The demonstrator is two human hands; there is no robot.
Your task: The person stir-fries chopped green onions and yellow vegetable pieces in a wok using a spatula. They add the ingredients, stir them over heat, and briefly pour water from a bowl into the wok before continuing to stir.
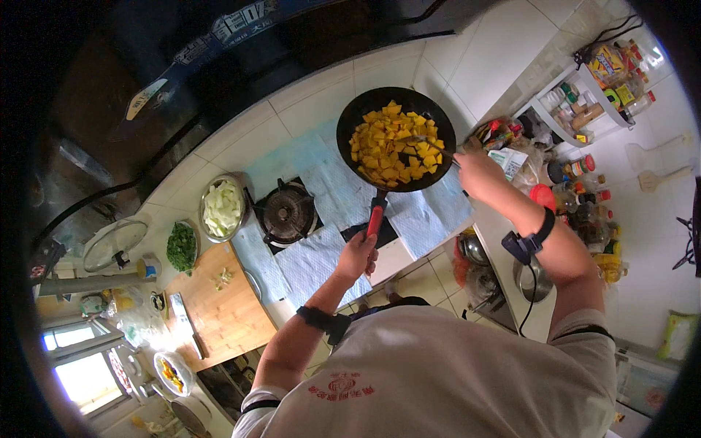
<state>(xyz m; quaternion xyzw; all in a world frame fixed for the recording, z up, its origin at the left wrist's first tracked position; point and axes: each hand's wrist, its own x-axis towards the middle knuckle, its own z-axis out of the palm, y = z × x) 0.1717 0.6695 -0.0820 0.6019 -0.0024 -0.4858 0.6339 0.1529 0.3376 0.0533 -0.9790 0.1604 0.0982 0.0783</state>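
My left hand [357,256] is closed around the red and black handle [375,219] of a dark frying pan [350,128]. Many yellow-orange chunks, which look like pumpkin, are spread over the pan's bottom [391,145]. On the pan's right side my right hand [482,169] grips a metal spatula or spoon [438,147]. Its tip lies among the chunks, so its exact shape is partly hidden. Beneath the pan, its burner is out of sight. To the left stands the other gas burner [285,212], bare of cookware, with blue sheeting [317,175] around it.
Left of the stove are a bowl of pale cut vegetable [222,208], a plate of chopped greens [182,246] and a wooden cutting board [235,306] with a cleaver [186,326]. Bottles and jars [589,202] crowd the right counter, near a metal bowl [534,282]. A range hood [181,98] overhangs.
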